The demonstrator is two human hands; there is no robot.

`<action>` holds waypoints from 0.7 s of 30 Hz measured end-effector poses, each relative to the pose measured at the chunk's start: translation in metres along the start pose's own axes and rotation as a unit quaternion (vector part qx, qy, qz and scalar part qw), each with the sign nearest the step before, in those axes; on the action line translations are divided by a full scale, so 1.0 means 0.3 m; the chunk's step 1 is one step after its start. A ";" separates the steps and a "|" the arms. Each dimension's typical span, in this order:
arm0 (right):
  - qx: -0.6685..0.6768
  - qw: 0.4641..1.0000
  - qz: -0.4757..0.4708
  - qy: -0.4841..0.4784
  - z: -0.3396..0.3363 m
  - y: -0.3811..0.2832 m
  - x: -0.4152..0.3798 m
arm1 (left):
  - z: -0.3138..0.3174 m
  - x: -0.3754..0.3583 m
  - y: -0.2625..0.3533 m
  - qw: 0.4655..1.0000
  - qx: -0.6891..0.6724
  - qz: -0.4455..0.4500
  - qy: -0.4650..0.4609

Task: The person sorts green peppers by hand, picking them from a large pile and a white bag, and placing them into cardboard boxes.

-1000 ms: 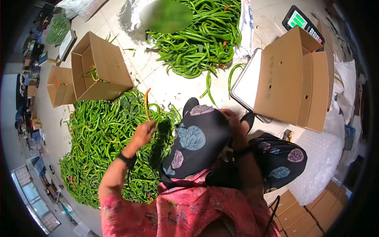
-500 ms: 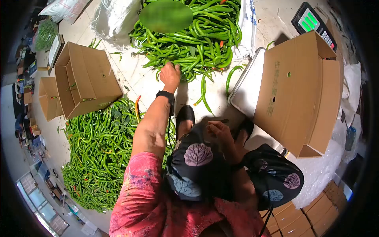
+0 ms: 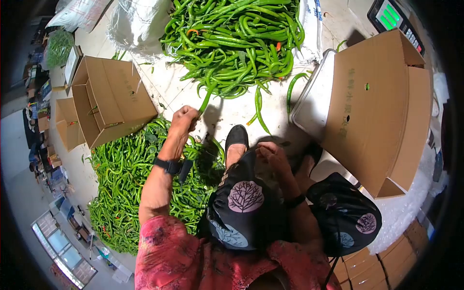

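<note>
My left hand is closed around one end of a long green chili pepper, which points up towards the far heap. That heap of green chili peppers has a few red ones in it and lies ahead of me. To my left spreads a second, lower pile of thin green chili peppers, partly under my left forearm. Above my knee, my right hand has its fingers curled together; whether anything is in them cannot be seen.
An open cardboard box stands at left. Another cardboard box sits on a scale platform at right, with a lit display behind. White sacks flank the far heap. Loose peppers lie on the floor.
My left hand has drawn back from the far heap, down and to the left, and a green chili pepper now shows in it. My right hand stays near my knee.
</note>
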State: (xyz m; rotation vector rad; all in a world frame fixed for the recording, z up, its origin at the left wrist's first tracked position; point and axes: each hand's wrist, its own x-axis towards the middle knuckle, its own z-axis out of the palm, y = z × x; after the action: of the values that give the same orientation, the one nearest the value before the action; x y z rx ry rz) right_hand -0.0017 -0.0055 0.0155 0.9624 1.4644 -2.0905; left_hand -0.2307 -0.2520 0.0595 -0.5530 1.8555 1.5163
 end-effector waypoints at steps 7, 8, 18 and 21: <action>0.026 0.999 0.026 0.002 0.023 -0.030 -0.007 | -0.421 -0.336 -0.048 0.984 0.157 -0.062 -0.049; 0.029 0.999 0.014 -0.004 0.018 -0.015 0.002 | -0.460 -0.363 -0.046 0.987 0.128 -0.095 -0.019; 0.026 1.000 0.004 0.013 -0.009 0.024 0.017 | -0.647 -0.461 -0.141 0.813 0.499 -0.134 -0.268; 0.026 0.999 0.008 0.024 -0.018 0.043 0.038 | -0.540 -0.454 -0.099 0.523 0.787 -0.071 -0.321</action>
State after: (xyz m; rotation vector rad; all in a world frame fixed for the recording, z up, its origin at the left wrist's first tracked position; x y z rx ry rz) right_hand 0.0009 -0.0045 -0.0024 1.0481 1.4262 -2.1178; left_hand -0.1537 -0.4277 0.1539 0.6661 1.6309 -0.4880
